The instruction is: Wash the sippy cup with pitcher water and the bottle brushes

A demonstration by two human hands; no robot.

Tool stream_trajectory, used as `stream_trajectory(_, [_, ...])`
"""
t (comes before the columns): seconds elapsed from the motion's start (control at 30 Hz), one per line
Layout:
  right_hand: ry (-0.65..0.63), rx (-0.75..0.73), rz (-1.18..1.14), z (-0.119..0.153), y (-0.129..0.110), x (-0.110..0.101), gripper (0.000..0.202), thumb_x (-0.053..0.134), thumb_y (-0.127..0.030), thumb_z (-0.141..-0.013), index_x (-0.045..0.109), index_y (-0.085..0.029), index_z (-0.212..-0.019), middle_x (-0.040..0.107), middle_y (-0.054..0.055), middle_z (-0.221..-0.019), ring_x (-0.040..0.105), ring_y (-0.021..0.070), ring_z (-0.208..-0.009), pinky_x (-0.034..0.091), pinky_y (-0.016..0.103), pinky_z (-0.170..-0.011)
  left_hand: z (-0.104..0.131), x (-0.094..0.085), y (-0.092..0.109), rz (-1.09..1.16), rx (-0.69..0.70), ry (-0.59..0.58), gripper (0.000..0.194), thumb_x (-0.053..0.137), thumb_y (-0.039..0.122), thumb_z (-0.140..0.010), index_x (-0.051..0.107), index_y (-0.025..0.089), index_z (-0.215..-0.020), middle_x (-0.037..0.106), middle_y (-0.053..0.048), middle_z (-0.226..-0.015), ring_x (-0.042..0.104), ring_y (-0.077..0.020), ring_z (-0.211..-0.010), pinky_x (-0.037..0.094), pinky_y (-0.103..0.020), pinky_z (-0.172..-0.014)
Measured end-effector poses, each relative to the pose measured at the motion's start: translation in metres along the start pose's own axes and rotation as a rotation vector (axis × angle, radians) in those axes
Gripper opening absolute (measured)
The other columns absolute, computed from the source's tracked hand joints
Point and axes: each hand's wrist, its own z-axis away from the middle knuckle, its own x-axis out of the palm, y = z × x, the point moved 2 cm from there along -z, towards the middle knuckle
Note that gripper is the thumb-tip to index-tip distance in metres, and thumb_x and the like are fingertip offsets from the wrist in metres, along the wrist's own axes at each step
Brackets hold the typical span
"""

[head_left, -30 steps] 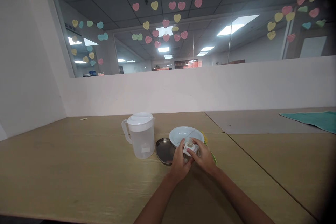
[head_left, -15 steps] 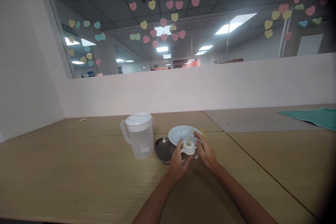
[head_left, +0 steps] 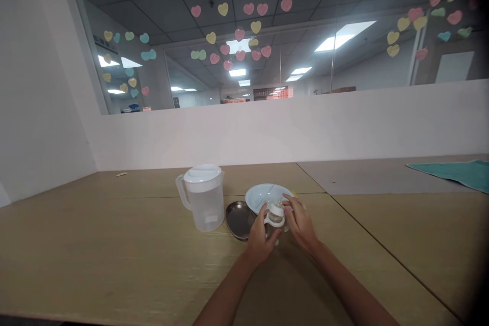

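Note:
A baby bottle (head_left: 275, 220) with a white handle ring is between my hands, in front of a pale blue divided plate (head_left: 255, 196). My left hand (head_left: 259, 242) is wrapped round its left side. The bottle's lower body is mostly hidden by the fingers. At the top, the fingers of my right hand (head_left: 303, 225) grip the white collar (head_left: 277, 209) with its clear teat. This collar is tilted and looks raised off the bottle's neck. Left of my hands lies a dark metal dish (head_left: 239, 220), partly covered by my left hand.
A clear plastic pitcher (head_left: 206, 201) with a white lid stands left of the dish. A teal cloth (head_left: 456, 173) lies at the far right of the table. Behind the table runs a low white wall (head_left: 214, 135) under a window with heart-shaped notes.
The collar and teat were upright and seated on the bottle; now my right hand has them tipped and apparently lifted at the neck. My left hand has stayed on the bottle.

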Motion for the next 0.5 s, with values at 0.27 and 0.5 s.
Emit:
stream_trajectory(0.27, [-0.144,0.323,-0.438,-0.003,-0.01,0.008,0.054,0.055,-0.043,-0.079,0.04,-0.025,-0.127,0.058,0.008,-0.113,0.059,0.021,-0.093,0.048,0.038,-0.083,0.001,0.001,-0.003,-0.016,-0.006,-0.007,0.067,0.052,0.035,-0.083,0.018,0.018,-0.139,0.041,-0.013,-0.136,0.039,-0.0229,-0.125,0.032,-0.039,-0.104])
stream_trajectory(0.5, [0.043,0.732,-1.132,-0.016,-0.003,-0.003,0.055,0.076,-0.026,-0.059,0.054,-0.023,-0.109,0.062,0.003,-0.109,0.062,0.0213,-0.094,0.05,0.034,-0.085,0.0,0.0,-0.002,0.007,-0.011,-0.01,0.068,0.053,0.039,-0.082,0.021,0.017,-0.138,0.043,-0.013,-0.134,0.04,-0.0238,-0.123,0.032,-0.04,-0.103])
